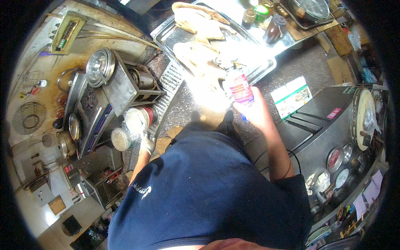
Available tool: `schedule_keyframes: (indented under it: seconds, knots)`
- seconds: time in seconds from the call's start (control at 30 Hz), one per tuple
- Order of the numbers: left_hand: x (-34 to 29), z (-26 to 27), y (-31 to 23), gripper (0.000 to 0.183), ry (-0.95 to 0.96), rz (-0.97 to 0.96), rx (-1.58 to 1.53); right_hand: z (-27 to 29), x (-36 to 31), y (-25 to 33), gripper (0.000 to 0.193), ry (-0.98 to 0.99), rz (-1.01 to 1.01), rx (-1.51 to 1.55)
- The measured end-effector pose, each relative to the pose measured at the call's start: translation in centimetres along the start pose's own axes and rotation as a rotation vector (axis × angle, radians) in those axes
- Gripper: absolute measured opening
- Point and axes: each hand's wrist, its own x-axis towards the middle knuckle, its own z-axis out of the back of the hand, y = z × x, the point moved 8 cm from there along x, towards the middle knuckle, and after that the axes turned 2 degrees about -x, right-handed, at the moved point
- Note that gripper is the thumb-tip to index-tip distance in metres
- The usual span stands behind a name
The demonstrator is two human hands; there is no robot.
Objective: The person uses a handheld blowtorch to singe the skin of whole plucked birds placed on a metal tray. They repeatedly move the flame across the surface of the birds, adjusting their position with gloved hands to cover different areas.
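Note:
My right hand (pixel 257 109) is wrapped round the red, white and blue can of a gas torch (pixel 241 88). The torch's metal head points away from me, over the near side of a large metal tray (pixel 266 70). Two plucked whole birds with pale skin lie in that tray: a far bird (pixel 202 26) and a near bird (pixel 188 53). Glare washes out part of the near one, and I cannot make out a flame. Low at my left side hangs my left hand (pixel 148 144) in a whitish glove, its fingers loosely apart beside a lidded tub (pixel 136 118).
Jars and a dark bottle (pixel 275 30) stand beside the tray. On the left are a metal stand (pixel 130 85) and a second white tub (pixel 121 139). A steel counter (pixel 308 129) with a round chopping board (pixel 361 118) runs along the right. A printed box (pixel 291 96) sits beyond it.

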Motion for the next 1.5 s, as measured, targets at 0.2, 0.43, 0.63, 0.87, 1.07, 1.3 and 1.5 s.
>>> schedule_keyframes:
  seconds: [0.2,0.43,0.63,0.87,1.07,1.3,1.5]
  knots:
    - [3.7,-0.9,3.6,0.061,0.069,0.018,-0.002,-1.9,-3.3,2.8,0.065,-0.06,0.131,-0.091]
    - [7.1,1.5,1.3,0.053,-0.002,-0.045,0.021,-6.6,-6.6,5.3,0.069,-0.153,0.269,-0.665]
    - [9.7,1.6,1.3,0.059,-0.004,-0.093,-0.046,-10.2,-8.3,5.8,0.079,-0.131,0.355,-0.925]
    - [14.0,-0.3,7.8,0.069,0.086,-0.008,0.037,-11.6,-8.9,6.4,0.084,-0.184,0.363,-1.024]
    - [14.7,-2.1,9.4,0.07,0.153,-0.054,0.085,-11.7,-9.1,6.6,0.084,-0.173,0.35,-1.036]
    - [10.9,-0.9,5.0,0.053,0.11,-0.048,-0.106,-11.2,-8.7,6.8,0.08,-0.146,0.342,-0.99]
    - [9.5,0.0,2.8,0.046,0.108,-0.087,-0.159,-9.7,-8.1,5.8,0.071,-0.292,0.324,-0.798]
